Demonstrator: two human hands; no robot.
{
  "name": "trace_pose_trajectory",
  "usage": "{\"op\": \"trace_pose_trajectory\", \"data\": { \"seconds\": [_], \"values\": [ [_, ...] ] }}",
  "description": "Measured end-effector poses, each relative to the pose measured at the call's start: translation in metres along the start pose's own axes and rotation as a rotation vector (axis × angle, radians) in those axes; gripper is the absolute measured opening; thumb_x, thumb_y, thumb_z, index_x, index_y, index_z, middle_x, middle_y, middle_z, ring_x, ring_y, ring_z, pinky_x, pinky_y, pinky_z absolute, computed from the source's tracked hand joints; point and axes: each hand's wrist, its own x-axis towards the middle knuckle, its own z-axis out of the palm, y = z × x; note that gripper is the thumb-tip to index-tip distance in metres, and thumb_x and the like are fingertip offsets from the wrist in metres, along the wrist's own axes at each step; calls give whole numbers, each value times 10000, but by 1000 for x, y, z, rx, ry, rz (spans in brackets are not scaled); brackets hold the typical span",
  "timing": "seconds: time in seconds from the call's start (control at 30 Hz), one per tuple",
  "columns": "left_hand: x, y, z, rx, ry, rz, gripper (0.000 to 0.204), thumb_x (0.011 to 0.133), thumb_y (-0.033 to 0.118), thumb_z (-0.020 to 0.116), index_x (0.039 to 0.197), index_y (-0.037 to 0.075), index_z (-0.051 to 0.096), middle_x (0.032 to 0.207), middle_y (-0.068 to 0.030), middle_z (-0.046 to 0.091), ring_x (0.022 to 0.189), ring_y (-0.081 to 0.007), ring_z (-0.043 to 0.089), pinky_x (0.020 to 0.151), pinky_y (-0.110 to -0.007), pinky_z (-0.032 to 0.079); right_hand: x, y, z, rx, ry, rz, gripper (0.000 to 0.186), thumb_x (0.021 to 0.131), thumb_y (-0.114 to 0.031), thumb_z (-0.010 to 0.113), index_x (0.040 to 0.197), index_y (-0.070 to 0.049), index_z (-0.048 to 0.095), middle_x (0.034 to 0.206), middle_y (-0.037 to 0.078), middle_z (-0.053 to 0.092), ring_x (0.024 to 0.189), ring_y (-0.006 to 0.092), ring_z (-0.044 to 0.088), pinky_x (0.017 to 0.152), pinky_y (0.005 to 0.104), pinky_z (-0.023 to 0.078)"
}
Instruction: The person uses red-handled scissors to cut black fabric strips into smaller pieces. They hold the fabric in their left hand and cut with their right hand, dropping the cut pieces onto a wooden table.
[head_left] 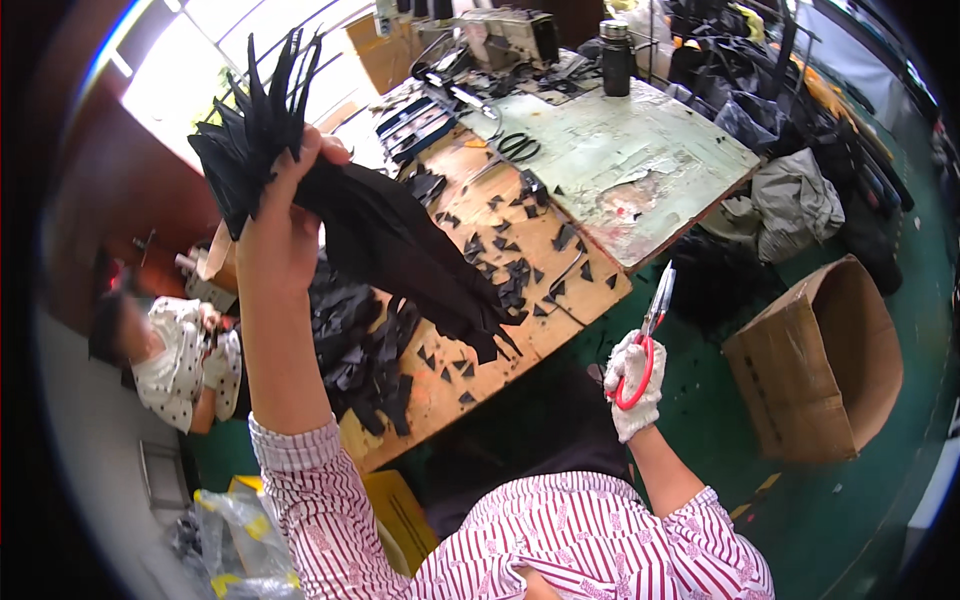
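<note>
My bare left hand (290, 200) is raised over the left of the work table, closed on a bundle of black fabric strips (395, 255) whose fanned tips stick up above my fingers and whose long ends hang down to the right. My right hand (630, 390), in a white knitted glove, grips red-handled scissors (655, 310) near the table's front edge, blades pointing up. On the plywood top (530, 340), more black pieces (355, 385) lie piled below the bundle, with several small triangular scraps around.
A co-worker (175, 360) is at the left. A pale green board (670, 150) bears a dark flask (615, 60); black-handled scissors (518, 147) and a machine (505, 40) are farther back. A cardboard box (815, 360) stands on the floor at right, below bags (790, 200).
</note>
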Motion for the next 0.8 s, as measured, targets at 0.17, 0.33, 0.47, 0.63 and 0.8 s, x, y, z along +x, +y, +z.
{"op": "trace_pose_trajectory", "data": {
  "seconds": [0.17,0.33,0.47,0.63,0.8],
  "values": [
    [9,-31,25,-218,-199,13,177,868,192,606,978,55,590,838,-76,611,708,-103,577,428,-153,326,13,0,5,36,117,-45,197,838,-162,591,760,-79,431,535,-5,415,370,88,419,316,211,372],
    [36,-56,58,-384,-318,-37,266,880,272,573,995,33,554,819,-96,592,716,-116,561,501,-193,380,37,6,5,-118,166,-155,252,835,-234,631,751,-91,441,538,-23,409,383,71,419,331,204,397],
    [59,-72,88,-354,-507,-116,340,868,340,559,951,10,559,818,-83,584,767,-147,553,647,-233,415,47,8,23,-135,384,-168,231,853,-220,583,738,-96,427,523,-23,401,371,78,405,310,202,330],
    [79,-108,128,-415,-545,-292,231,833,208,633,942,27,541,737,-60,543,685,-148,527,606,-246,400,62,-1,21,-57,468,-139,220,843,-236,602,810,-83,447,538,-11,433,355,90,400,300,206,332],
    [95,-151,175,-348,-661,-456,238,836,225,643,944,42,535,730,-59,534,717,-155,515,642,-270,394,72,-25,11,-11,582,-170,198,816,-181,624,877,-71,471,553,-1,449,363,99,427,313,214,381]
  ]
}}
